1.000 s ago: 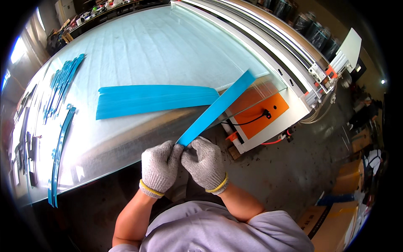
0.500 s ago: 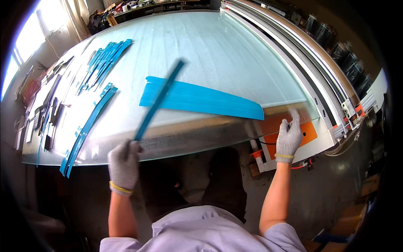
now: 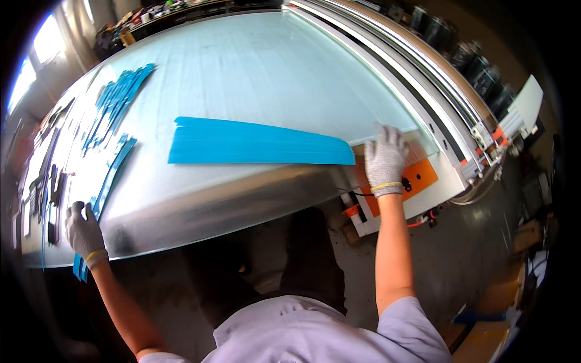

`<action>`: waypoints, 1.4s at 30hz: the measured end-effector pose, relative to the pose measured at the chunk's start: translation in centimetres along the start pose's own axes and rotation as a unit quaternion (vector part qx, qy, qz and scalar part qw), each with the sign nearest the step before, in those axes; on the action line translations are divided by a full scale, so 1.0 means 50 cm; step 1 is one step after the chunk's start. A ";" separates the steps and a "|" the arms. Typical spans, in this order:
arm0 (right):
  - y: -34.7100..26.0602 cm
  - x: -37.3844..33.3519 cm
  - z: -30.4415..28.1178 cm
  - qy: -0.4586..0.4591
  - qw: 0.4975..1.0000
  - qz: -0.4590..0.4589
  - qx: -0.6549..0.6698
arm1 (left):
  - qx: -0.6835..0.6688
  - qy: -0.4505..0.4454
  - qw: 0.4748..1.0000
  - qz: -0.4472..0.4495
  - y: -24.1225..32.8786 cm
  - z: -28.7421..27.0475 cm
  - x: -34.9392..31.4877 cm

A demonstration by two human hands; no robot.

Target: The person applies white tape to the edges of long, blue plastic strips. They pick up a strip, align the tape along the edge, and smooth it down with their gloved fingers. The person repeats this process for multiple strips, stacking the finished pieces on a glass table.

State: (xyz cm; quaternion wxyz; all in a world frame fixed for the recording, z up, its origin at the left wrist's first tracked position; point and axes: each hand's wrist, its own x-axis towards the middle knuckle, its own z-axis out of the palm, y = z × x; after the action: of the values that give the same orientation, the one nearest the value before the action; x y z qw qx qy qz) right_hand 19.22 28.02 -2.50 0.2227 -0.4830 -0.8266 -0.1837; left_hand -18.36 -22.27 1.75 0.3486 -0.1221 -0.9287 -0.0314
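My left hand (image 3: 85,235), in a grey knit glove, is at the left front edge of the glass-topped table (image 3: 242,48). Its fingers are apart, over a small pile of long blue strips (image 3: 109,176) that juts past the edge. Nothing shows in its grasp. My right hand (image 3: 386,160), gloved alike, has its fingers spread above the table's right front corner. Close beside it lies the right end of a wide, flat layer of blue strips (image 3: 260,144), tapering to the right.
Another bunch of blue strips (image 3: 121,100) lies farther back on the left. Dark bars and a calculator-like item (image 3: 35,184) line the left side. A metal rail (image 3: 399,85) runs along the right, with an orange plate (image 3: 417,181) below the near corner.
My left hand has swung left with the dark blue strip it held and is now empty at the left pile. My right hand has spread its fingers. The view has shifted right.
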 end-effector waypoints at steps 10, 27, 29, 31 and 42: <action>-0.105 -0.004 -0.023 -0.171 0.942 -0.243 0.159 | -0.387 -0.128 0.889 0.206 0.393 -0.126 -0.175; -0.054 -0.283 -0.092 -0.009 0.758 0.187 0.625 | -0.393 -0.145 0.815 0.400 0.561 -0.160 -0.215; -0.056 -0.300 -0.092 -0.139 0.625 0.229 0.733 | -0.397 -0.153 0.814 0.396 0.559 -0.158 -0.215; -0.068 -0.309 -0.083 -0.157 0.581 0.265 0.753 | -0.400 -0.161 0.813 0.390 0.557 -0.160 -0.213; -0.108 -0.301 -0.099 -0.049 0.629 0.279 0.724 | -0.383 -0.178 0.831 0.361 0.560 -0.158 -0.217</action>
State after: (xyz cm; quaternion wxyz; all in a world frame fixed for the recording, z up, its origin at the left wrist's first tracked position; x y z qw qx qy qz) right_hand 21.93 12.13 -7.05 0.5001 -0.3825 -0.5294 0.5686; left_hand 1.56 1.49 -0.15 0.0889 -0.5763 -0.7778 -0.2346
